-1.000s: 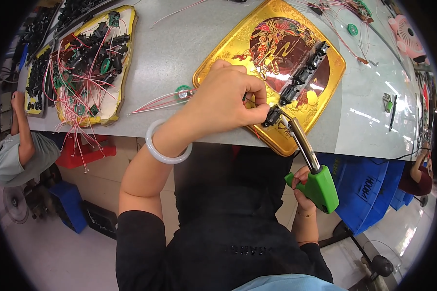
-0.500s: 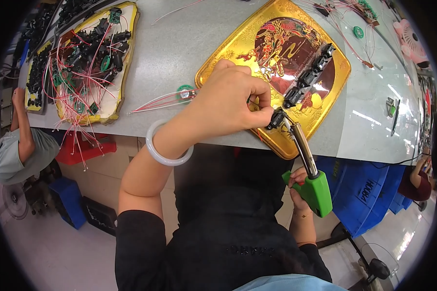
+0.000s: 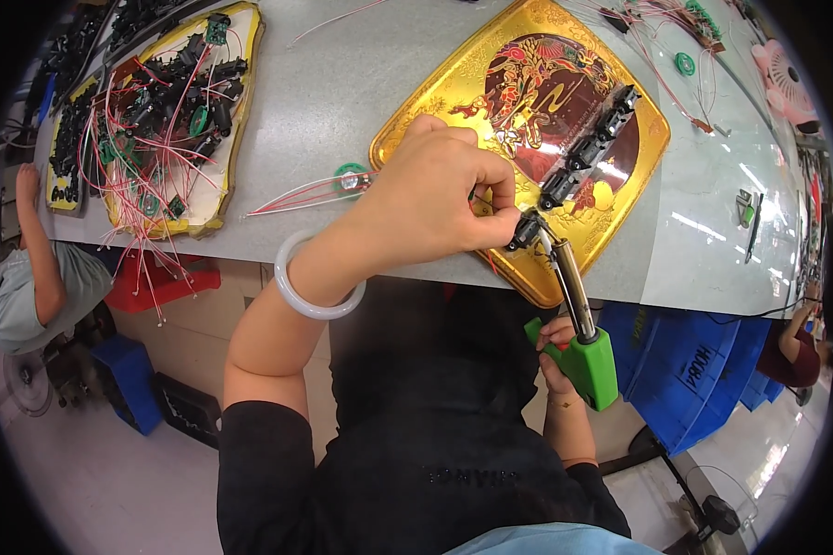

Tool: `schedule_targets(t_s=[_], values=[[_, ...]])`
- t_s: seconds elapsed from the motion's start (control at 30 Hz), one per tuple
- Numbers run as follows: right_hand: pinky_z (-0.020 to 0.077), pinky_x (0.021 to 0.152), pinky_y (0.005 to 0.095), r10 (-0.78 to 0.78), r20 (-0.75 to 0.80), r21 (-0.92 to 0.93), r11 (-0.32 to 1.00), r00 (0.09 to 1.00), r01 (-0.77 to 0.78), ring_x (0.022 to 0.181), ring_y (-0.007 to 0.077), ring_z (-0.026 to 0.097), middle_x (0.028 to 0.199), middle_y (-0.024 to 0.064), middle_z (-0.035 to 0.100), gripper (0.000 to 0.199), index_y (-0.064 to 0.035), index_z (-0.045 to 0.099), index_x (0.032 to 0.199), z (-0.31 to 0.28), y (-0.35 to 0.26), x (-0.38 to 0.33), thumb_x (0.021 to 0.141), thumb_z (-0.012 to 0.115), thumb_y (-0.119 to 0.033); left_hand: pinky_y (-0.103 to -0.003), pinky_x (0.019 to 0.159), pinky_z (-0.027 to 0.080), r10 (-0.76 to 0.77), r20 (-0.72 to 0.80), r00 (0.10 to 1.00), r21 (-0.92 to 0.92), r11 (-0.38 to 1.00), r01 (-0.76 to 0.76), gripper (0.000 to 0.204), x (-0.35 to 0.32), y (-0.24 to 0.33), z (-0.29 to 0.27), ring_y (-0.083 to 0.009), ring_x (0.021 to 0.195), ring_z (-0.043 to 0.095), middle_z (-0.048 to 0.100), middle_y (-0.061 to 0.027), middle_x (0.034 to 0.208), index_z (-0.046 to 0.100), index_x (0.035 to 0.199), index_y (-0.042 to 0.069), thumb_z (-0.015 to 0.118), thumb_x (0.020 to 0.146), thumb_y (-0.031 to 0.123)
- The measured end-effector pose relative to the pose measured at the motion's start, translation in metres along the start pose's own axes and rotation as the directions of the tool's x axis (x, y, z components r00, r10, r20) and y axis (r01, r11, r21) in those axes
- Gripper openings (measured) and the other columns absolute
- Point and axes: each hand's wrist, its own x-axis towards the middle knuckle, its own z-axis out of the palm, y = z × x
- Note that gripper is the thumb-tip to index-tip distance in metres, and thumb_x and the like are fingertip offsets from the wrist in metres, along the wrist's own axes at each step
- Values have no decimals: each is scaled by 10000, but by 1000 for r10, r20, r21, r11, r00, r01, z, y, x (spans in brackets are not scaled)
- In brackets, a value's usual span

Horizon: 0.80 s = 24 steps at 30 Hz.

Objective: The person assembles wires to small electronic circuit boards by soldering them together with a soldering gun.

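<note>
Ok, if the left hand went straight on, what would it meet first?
The left hand would first meet the small black part in front of it; just beyond, probably the green-handled iron, though depth is unclear.

– Lettering, by item?
– Dark block characters are borne by the blue crate (image 3: pixel 677 387), four o'clock; dark-on-dark letters by the black shirt (image 3: pixel 416 444), six o'clock.
– Third entry?
– Dark marks are carried by the yellow tray (image 3: pixel 66 204), nine o'clock; too small to be read.
</note>
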Motion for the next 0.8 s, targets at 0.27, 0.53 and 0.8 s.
schedule_targets(t_s=[0.27,0.53,0.8], values=[[453,551,255,13,-10,32,999,1000,-13,635,153,527,754,101,543,162,-21,523,737,-1,-1,-1,603,567,57,-298,762,336,-26,34,999,5,1000,26,116,0,3,-3,-153,591,506,519,8,533,603,594,99,642,633,200],[434,532,247,-10,-7,21,1000,1000,10,623,156,516,761,107,545,167,-9,528,755,0,-3,0,613,561,72,-297,765,337,-38,31,999,9,999,38,118,1,3,-2,-151,596,503,520,10,535,601,594,96,640,635,199],[455,566,254,-72,22,20,997,997,72,625,149,533,922,144,564,258,-12,542,918,-5,-10,-3,664,564,33,-294,764,338,-27,30,999,5,1000,26,115,1,3,-3,-153,590,496,521,4,536,604,598,92,636,634,196]])
